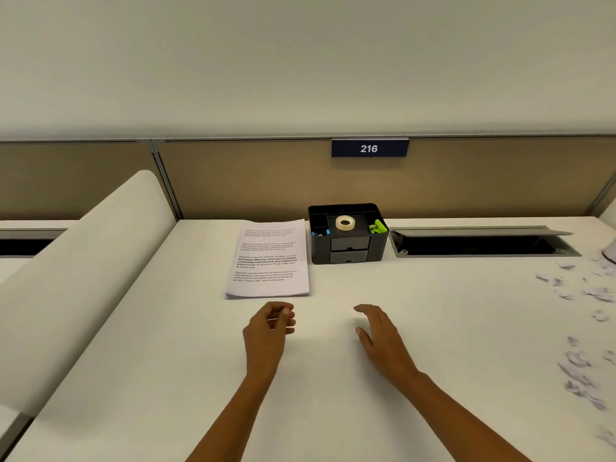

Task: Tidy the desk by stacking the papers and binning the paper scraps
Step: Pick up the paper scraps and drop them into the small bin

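— Left hand (270, 323)?
— Loosely curled, fingertips drawn toward the thumb, nothing visible between them; hovered over the white desk (166, 345) just below the stack of printed papers (268, 258).
— Right hand (378, 335)?
— Flat and relaxed, fingers spread a little, empty, at about 3 o'clock from the left one, low over the desktop.
— Papers?
— Squared into one pile at 12 o'clock from the left hand, just beside the black desk organizer (348, 233), to its 9 o'clock.
— Inside the organizer?
— Roll of clear tape (345, 223) on the middle section, green clip (378, 226) at 3 o'clock, blue clips (320, 232) at 9 o'clock.
— Scraps?
— Torn paper scraps (580, 361) scattered along the right edge, well apart from both hands, around 3 to 4 o'clock. Open cable tray (483, 243) at 2 o'clock; sign reading 216 (369, 148) on the partition above.
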Motion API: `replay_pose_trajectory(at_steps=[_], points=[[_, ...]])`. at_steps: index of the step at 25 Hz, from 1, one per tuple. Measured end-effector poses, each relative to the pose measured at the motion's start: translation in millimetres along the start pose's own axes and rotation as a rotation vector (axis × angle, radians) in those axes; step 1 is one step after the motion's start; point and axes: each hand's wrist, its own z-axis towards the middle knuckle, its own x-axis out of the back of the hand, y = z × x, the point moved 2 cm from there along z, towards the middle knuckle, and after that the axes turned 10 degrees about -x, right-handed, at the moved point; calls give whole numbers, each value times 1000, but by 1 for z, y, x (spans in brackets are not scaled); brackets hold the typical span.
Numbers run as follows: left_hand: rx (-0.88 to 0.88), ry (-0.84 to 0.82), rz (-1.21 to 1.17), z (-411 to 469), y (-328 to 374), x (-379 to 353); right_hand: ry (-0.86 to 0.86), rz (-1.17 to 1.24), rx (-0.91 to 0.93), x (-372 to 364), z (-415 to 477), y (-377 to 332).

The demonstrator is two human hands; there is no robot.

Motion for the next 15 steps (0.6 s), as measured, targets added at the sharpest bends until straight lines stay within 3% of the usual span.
replay_pose_trajectory(at_steps=[8,15], points=[[-99,-95,-36,-86,24,31,208,85,80,58,-106,-8],[-157,-273,-8,-122,32,34,345,84,-59,99,-184,13]])
